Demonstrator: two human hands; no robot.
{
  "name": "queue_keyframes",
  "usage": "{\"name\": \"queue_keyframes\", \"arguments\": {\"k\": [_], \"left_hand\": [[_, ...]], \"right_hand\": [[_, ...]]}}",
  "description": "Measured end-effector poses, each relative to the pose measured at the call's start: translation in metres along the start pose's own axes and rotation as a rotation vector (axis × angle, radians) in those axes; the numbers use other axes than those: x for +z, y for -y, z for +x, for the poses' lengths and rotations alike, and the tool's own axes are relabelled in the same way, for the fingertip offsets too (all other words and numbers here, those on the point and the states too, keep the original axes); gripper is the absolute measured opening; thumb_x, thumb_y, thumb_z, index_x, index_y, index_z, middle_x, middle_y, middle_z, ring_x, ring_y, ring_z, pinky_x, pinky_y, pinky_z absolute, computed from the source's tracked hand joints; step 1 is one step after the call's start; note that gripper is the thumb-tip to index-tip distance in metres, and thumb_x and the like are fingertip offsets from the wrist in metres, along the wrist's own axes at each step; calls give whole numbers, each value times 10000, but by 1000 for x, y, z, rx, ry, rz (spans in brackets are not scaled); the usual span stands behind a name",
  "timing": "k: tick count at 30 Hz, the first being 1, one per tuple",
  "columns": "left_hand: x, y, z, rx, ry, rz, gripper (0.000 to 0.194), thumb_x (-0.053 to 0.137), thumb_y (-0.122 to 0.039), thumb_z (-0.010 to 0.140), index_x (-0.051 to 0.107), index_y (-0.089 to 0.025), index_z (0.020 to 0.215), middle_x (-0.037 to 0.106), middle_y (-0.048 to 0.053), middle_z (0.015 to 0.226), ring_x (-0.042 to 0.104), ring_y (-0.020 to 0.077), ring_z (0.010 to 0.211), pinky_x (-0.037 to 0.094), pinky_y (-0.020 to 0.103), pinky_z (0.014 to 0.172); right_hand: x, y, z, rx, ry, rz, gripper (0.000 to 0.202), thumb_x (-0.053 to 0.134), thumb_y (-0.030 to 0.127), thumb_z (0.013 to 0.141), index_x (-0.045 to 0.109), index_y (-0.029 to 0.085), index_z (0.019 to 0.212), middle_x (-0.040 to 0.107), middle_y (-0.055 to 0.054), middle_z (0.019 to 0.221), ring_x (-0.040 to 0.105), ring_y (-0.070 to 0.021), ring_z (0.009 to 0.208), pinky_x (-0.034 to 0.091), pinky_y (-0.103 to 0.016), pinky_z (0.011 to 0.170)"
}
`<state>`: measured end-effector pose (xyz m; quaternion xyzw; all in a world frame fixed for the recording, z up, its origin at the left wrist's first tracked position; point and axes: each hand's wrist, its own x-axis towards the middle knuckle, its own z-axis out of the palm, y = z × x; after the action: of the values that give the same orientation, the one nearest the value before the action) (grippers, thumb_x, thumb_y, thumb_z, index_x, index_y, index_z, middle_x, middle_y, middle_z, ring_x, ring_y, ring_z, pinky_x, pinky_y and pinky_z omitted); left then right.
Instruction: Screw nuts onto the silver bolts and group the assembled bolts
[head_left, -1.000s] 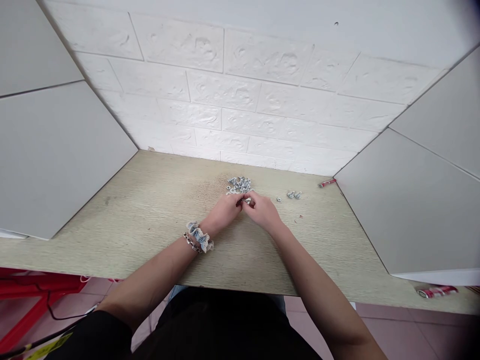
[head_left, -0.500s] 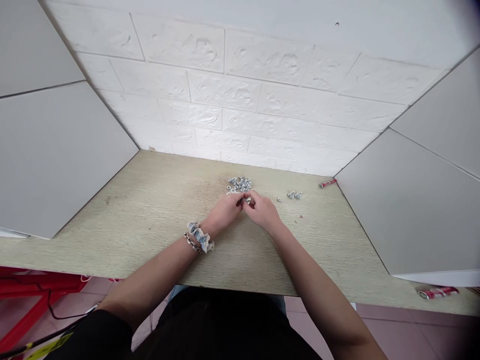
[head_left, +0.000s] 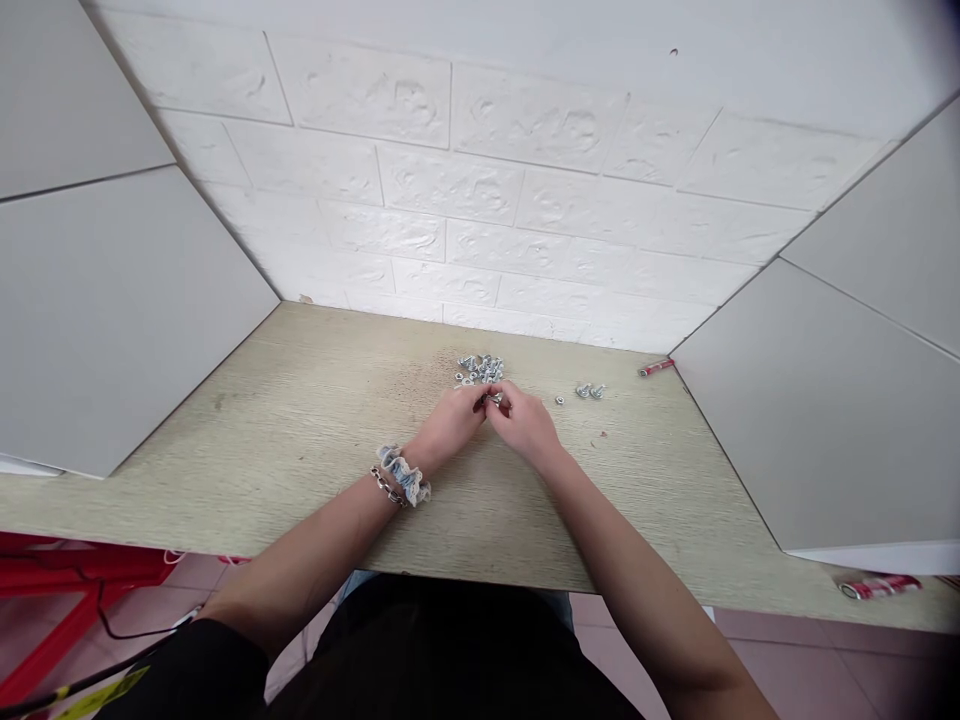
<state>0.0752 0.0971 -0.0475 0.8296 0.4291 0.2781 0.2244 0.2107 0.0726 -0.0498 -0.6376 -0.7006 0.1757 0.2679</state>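
My left hand and my right hand meet fingertip to fingertip just in front of a pile of silver bolts and nuts. Both are closed in a pinch around a small metal bolt, which shows only in part between the fingers. Whether a nut or washer sits on it is hidden. To the right of my right hand lies a single nut. Beyond it, two bolts lie side by side on the wooden tabletop.
A white brick-patterned wall closes off the back, with grey panels at both sides. One red battery lies by the right panel, another red battery near the front right edge. Red metal framing stands below left.
The hands keep their pinch together at the same spot. Apart from a very slight shift of the whole view, nothing has visibly moved.
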Motion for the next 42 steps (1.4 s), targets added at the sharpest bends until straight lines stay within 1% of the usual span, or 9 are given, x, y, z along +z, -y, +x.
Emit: {"name": "queue_keyframes", "arguments": {"k": [5, 11, 15, 19, 22, 26, 33, 39, 42], "left_hand": [[3, 2, 0, 16, -50, 1, 229, 441, -171, 802, 601, -174, 967, 643, 32, 886, 575, 149, 769, 415, 241, 690], [1, 1, 0, 27, -68, -15, 250, 451, -142, 789, 590, -185, 993, 638, 22, 900, 574, 136, 771, 420, 228, 695], [2, 3, 1, 23, -52, 2, 245, 447, -146, 792, 590, -173, 989, 635, 26, 877, 570, 135, 761, 421, 231, 693], [4, 5, 2, 11, -58, 9, 244, 441, -175, 807, 585, -166, 1002, 633, 37, 915, 569, 145, 801, 418, 235, 705], [3, 3, 1, -4, -37, -5, 248, 439, -173, 806, 586, -168, 1006, 633, 34, 909, 569, 143, 789, 417, 233, 702], [1, -1, 0, -3, -11, -22, 265, 419, -132, 801, 586, -182, 1000, 635, 18, 857, 562, 128, 719, 415, 228, 687], [4, 1, 1, -31, -15, 13, 253, 445, -190, 812, 582, -167, 1024, 633, 43, 891, 565, 145, 759, 421, 244, 708], [2, 0, 1, -9, -1, 10, 247, 434, -147, 801, 585, -171, 995, 636, 33, 884, 571, 143, 756, 419, 241, 710], [3, 0, 1, 0, 13, 19, 246, 432, -143, 799, 589, -173, 986, 638, 31, 876, 573, 146, 760, 419, 244, 709]], "right_hand": [[-1, -1, 0, -2, -15, -24, 316, 333, 413, 849, 539, 199, 741, 564, 3, 656, 480, -125, 603, 259, -227, 523], [0, 1, 0, 0, -39, 30, 225, 406, 403, 814, 518, 232, 907, 542, 35, 617, 478, -125, 576, 273, -222, 526], [1, 0, 0, -21, -30, 34, 205, 387, 367, 822, 531, 234, 884, 557, 30, 651, 483, -124, 599, 282, -223, 541], [0, -1, 0, 4, -21, -3, 301, 325, 423, 847, 535, 216, 782, 568, 11, 677, 480, -126, 607, 263, -225, 523], [-1, 0, 0, 40, -14, -11, 305, 342, 452, 834, 542, 222, 858, 557, 11, 643, 481, -132, 588, 256, -228, 513], [-1, 0, -1, 22, -5, -10, 255, 389, 390, 814, 532, 235, 958, 552, 26, 638, 476, -125, 574, 259, -225, 517], [-2, -2, 0, 29, -2, -48, 343, 296, 441, 856, 536, 216, 759, 561, 9, 653, 461, -125, 588, 239, -225, 510], [-2, -1, 0, 42, 3, -41, 254, 387, 409, 817, 541, 240, 928, 576, 17, 692, 477, -126, 595, 246, -221, 515], [-1, -2, 0, 18, 12, -42, 261, 367, 410, 828, 558, 238, 876, 566, 18, 666, 470, -122, 588, 247, -219, 513]]}}
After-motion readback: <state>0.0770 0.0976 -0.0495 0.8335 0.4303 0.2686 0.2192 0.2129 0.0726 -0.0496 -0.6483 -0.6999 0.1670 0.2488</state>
